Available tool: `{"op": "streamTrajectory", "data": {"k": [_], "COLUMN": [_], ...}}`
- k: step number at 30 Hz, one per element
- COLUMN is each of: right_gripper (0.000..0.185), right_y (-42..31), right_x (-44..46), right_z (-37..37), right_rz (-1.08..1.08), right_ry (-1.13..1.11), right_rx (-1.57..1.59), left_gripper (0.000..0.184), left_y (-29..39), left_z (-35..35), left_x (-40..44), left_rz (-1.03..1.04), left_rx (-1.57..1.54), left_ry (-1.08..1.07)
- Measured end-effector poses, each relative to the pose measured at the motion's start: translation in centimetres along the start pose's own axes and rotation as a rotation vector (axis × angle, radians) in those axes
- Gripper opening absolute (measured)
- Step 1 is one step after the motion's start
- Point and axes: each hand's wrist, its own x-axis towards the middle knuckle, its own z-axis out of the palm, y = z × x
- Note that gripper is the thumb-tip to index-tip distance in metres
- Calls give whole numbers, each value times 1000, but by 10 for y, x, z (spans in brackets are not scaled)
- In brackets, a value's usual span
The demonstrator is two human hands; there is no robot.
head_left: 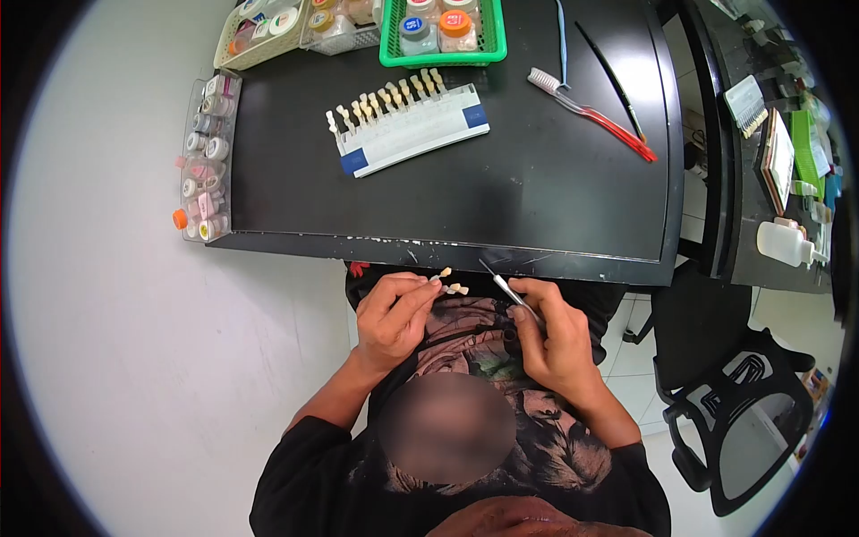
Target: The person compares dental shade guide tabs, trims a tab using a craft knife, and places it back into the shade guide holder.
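Between thumb and fingers, my left hand pinches tooth-shaped shade tabs, their pale yellowish tips pointing right. My right hand is closed on a slim silver instrument, whose thin dark tip points up and left toward the table edge. The two hands are apart, over my lap in front of the table. On the black table, a white shade guide holder with blue ends carries a row of several similar tabs along its far side.
A green basket of jars and two pale baskets stand at the back. A clear rack of small jars lines the left edge. A toothbrush and a thin brush lie at the right. A black chair stands right.
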Motion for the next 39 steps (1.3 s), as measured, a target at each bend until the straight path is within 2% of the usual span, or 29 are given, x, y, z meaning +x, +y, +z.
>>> {"op": "streamTrajectory", "data": {"k": [2, 8, 11, 14, 20, 23, 29, 32, 39], "right_gripper": [38, 37, 35, 33, 32, 30, 31, 35, 44], "right_y": [4, 10, 12, 10, 19, 17, 6, -2, -10], "right_x": [1, 5, 9, 10, 7, 7, 8, 7, 7], "right_z": [6, 15, 19, 17, 25, 25, 26, 25, 24], "right_rz": [-50, -131, -187, -180, -174, -134, -191, -201, -187], "right_ry": [-28, -37, -27, -62, 13, -20, 44, 35, -21], "right_rx": [-43, -106, -129, -181, -88, -75, -170, -221, -270], "left_gripper": [39, 47, 38, 38, 36, 34, 31, 28, 17], "left_y": [-4, -7, -6, -4, -8, -4, 7, 6, 12], "left_z": [2, 5, 3, 1, 2, 2, 2, 10, 13], "left_x": [0, -1, 1, 2, 0, 0, -1, -5, -1], "left_rz": [15, 34, 35, 10, -16, -80, -287, -424, -555], "left_rx": [13, 55, 76, 55, -28, -72, -213, -388, -463], "left_ry": [17, 35, 24, 21, 10, -3, 3, 44, 58]}}
